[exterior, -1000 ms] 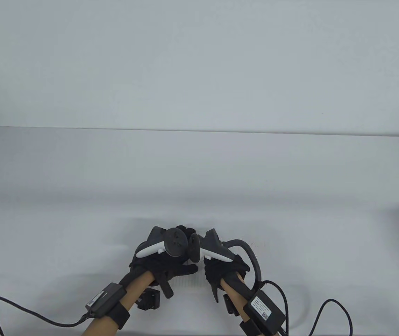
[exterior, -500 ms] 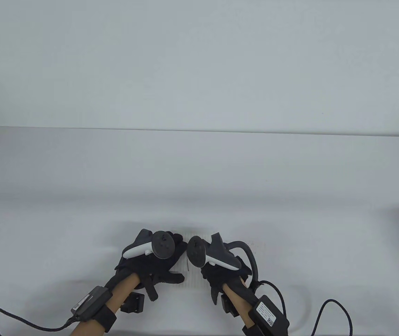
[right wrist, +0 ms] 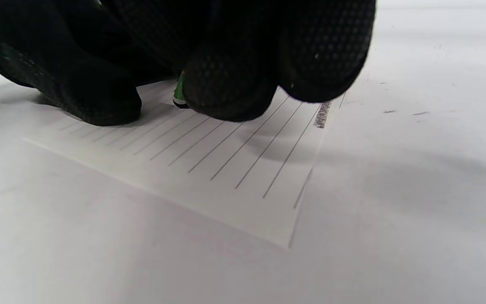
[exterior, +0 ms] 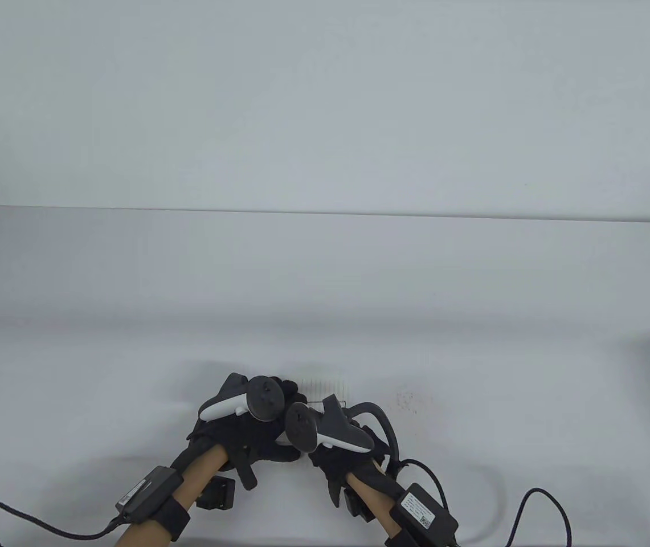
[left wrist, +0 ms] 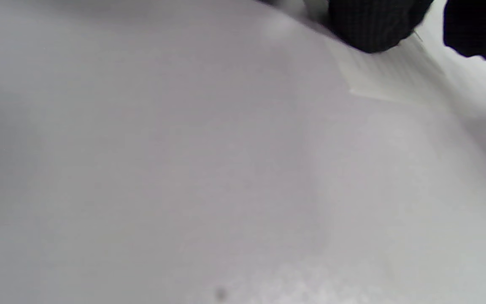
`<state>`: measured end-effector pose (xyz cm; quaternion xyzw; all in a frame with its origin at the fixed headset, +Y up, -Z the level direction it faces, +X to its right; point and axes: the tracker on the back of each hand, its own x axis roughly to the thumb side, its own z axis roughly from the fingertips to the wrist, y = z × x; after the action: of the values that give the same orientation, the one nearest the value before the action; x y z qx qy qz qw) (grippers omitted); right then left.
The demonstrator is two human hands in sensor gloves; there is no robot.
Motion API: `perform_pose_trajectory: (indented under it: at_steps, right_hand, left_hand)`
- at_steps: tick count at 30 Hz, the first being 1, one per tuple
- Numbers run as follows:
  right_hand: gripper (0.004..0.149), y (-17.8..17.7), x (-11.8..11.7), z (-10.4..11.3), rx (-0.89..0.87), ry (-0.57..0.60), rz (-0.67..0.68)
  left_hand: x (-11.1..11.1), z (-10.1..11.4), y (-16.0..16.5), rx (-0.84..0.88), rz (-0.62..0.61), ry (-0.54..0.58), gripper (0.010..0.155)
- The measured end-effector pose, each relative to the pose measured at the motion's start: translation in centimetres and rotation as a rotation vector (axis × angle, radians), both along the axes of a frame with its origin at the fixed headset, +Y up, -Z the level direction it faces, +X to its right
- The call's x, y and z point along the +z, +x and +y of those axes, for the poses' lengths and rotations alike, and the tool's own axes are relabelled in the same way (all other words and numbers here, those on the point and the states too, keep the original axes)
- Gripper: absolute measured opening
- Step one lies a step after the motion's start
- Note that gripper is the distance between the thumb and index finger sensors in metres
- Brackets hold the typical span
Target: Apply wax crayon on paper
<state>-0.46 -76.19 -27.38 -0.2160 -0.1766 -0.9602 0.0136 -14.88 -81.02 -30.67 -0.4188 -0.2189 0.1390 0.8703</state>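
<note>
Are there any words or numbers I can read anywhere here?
No, none can be read.
White stickers on the black wrist boxes: print too small to read.
Lined paper: only ruled lines, no writing.
Green crayon: mostly hidden by the right hand; no label shows.

The white labels (exterior: 420, 511) on the wrist boxes are too small to read.

Bare recording bench: plain white table (exterior: 325, 273), blank white wall (exterior: 325, 102).
</note>
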Motion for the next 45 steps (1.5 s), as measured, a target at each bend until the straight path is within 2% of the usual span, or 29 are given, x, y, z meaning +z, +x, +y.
perform_pose_trajectory:
  at_steps: [9, 17, 26, 33, 35, 39, 42, 45]
  right_hand:
    - [0.039, -0.6, 0.1, 0.1, 0.083, 0.034, -0.017]
    - [0.039, 0.7, -0.7, 0.4, 0.213, -0.061, -0.142]
    - [0.039, 2.6, -1.4, 0.4, 0.268, -0.132, -0.227]
    - [0.038, 2.7, -1.6, 0.3, 0.267, -0.148, -0.238]
    - [0.039, 2.8, -1.6, 0.4, 0.259, -0.150, -0.231]
    - [0.040, 3.8, -1.9, 0.4, 0.186, -0.174, -0.222]
    - [0.043, 4.7, -2.5, 0.4, 0.020, -0.120, -0.293]
    - [0.047, 5.0, -2.8, 0.2, -0.007, -0.099, -0.302]
  left_hand:
    - [0.0, 0.0, 0.0, 0.005, 0.001, -0.010, 0.092]
    - [0.0, 0.0, 0.0, -0.003, 0.000, -0.009, 0.092]
    - [0.0, -0.1, 0.0, 0.000, 0.003, -0.012, 0.092]
    - [-0.1, -0.1, -0.1, -0.002, 0.003, -0.011, 0.092]
    - [-0.1, -0.1, -0.1, 0.002, 0.005, -0.017, 0.091]
    - [0.0, -0.3, -0.3, 0.038, 0.041, 0.000, 0.078]
    - [0.1, -0.2, -0.2, 0.029, 0.048, 0.042, 0.080]
    - [0.3, -0.1, -0.1, 0.011, 0.048, 0.080, 0.083]
